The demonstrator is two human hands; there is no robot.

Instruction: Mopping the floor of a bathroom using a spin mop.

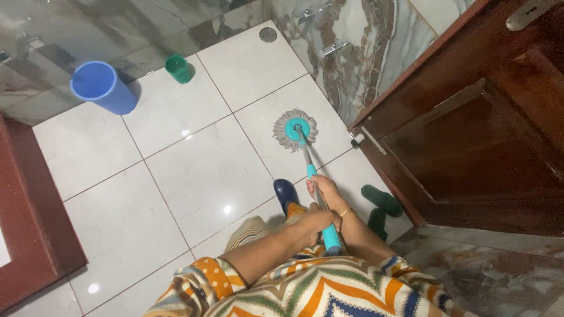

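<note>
We've got both hands clenched on the mop handle (311, 176), left hand (314, 226) low, right hand (323, 189) higher; mop head (295, 129) ahead on glossy floor (194, 170), most tiles left.

Bright, even light from overhead, and the glossy floor tiles (194, 170) throw back small white glare spots. The blue bucket (103, 87) casts a soft shadow toward the wall. Marble walls (352, 53) shine with streaky reflections. Edges bend, wide-lens style. The wooden door (487, 135) sits darker, slightly soft.
</note>
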